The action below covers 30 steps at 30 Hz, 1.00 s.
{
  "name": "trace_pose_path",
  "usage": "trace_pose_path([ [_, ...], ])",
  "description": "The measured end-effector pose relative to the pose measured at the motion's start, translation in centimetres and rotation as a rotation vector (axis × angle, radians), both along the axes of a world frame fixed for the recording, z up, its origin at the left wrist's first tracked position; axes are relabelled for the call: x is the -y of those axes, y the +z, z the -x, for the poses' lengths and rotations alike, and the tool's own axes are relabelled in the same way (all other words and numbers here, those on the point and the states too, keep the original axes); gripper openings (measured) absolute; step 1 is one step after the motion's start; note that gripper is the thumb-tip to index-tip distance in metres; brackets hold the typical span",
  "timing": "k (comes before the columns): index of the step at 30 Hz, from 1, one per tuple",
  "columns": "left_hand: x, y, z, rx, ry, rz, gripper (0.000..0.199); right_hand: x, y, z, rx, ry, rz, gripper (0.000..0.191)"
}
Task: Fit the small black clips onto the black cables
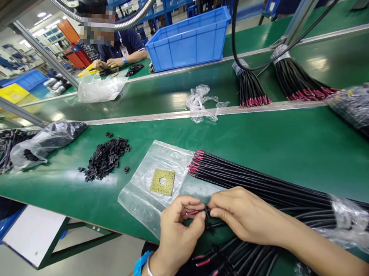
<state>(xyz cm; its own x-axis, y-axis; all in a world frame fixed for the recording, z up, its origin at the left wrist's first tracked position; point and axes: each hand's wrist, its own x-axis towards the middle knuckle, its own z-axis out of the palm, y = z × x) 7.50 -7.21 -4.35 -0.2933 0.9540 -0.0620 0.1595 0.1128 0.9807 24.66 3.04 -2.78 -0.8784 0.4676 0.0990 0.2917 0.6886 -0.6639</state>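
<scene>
My left hand (pixel 180 227) is closed in a pinch around a small black part (pixel 207 211) at the end of a cable. The cable's red tip (pixel 193 212) shows between my left thumb and fingers. Against it from the right, my right hand (pixel 241 210) is closed on the black cable, with its fingertips touching my left fingertips. Below my hands hang several black cables (pixel 252 258) with red ends, with small black parts on them. Just behind lies a bundle of black cables (pixel 247 173) with red tips, wrapped in plastic film (pixel 350 212) at the right.
A yellow-green sponge (pixel 168 183) with a hole lies on a clear plastic bag (pixel 148 169). Left of it is a pile of small black parts (pixel 106 158). Beyond the metal rail are a blue crate (pixel 190 40), cable bundles (pixel 253 90) and a person (pixel 121 44) working.
</scene>
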Motion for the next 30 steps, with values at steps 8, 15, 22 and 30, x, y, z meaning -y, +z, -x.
trace_pose_path([
  [8, 0.4, 0.2, 0.4, -0.133, -0.095, -0.014, 0.018, 0.0, 0.5, 0.0, -0.028, 0.017, -0.045, 0.024],
  [15, 1.7, 2.0, 1.4, -0.137, -0.491, -0.106, 0.029, 1.4, -1.1, 1.4, 0.045, -0.414, -0.609, 0.025],
  [22, 2.4, 2.9, 2.8, -0.339, -0.478, -0.227, 0.030, 2.3, -1.8, 2.8, 0.265, -0.472, -0.702, 0.026],
  [30, -0.8, 3.9, 14.4, -0.865, 0.070, -0.056, 0.018, 2.4, -2.8, 2.5, 0.188, -0.517, -0.837, 0.035],
])
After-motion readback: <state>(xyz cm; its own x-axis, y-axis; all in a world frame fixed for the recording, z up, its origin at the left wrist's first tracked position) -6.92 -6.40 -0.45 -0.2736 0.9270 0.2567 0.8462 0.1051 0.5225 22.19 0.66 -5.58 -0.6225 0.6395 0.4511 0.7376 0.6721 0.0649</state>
